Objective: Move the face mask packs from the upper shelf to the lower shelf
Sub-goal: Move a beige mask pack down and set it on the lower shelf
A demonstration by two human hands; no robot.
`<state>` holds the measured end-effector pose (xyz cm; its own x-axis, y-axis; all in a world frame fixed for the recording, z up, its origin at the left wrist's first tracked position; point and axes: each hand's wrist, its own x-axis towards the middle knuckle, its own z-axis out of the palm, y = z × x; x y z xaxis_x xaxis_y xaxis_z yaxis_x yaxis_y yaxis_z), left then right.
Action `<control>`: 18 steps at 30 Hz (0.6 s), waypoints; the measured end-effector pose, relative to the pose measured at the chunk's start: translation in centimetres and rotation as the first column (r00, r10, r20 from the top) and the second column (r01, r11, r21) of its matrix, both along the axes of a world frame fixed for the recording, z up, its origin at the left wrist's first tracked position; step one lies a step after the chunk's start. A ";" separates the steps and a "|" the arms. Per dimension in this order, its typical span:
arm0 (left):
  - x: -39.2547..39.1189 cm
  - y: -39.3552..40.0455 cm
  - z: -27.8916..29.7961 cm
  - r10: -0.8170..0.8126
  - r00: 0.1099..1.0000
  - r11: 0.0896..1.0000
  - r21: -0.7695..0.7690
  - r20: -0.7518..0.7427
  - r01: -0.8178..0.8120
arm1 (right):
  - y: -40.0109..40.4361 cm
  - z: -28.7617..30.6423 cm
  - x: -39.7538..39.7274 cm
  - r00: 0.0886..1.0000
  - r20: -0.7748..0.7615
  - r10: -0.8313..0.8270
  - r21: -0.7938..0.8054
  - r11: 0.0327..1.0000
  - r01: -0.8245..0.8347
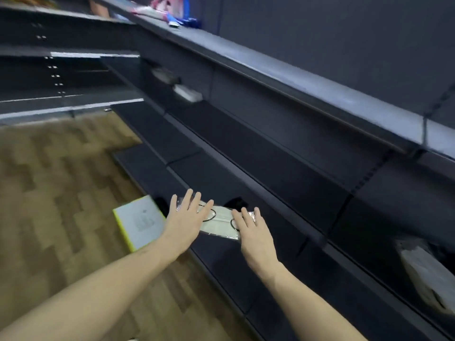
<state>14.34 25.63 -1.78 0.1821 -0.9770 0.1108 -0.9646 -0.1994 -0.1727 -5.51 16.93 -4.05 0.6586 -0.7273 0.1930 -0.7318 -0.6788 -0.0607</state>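
A clear pack of white face masks with black ear loops [219, 223] lies flat on the lowest dark shelf [221, 262]. My left hand [184, 219] rests over its left end with fingers spread. Over the right end lies my right hand [253, 230], palm down and fingers apart. Neither hand grips the pack. Two more pale packs [187, 92] [164, 75] lie further back on a higher shelf. On the top shelf [270, 67] at the far end sit colourful packets [172, 8].
A white box with a yellow edge [139, 222] sits at the shelf's left end by the wooden floor [61, 193]. A crumpled plastic bag [428, 271] lies on a shelf at the right. Dark shelving runs diagonally through the view.
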 end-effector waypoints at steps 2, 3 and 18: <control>3.5 1.5 0.0 0.079 0.997 0.997 -0.022 0.000 -0.079 | -0.1 0.2 4.3 0.996 -0.042 0.077 -0.026 0.997 -0.078; 5.5 2.3 -0.2 0.115 0.993 0.993 -0.037 0.013 -0.115 | -0.1 0.2 6.5 0.992 -0.055 0.118 -0.036 0.992 -0.120; 38.8 11.1 0.0 0.411 0.911 0.910 0.054 0.030 -0.412 | 3.2 0.1 44.0 0.904 -0.104 0.414 0.050 0.910 -0.411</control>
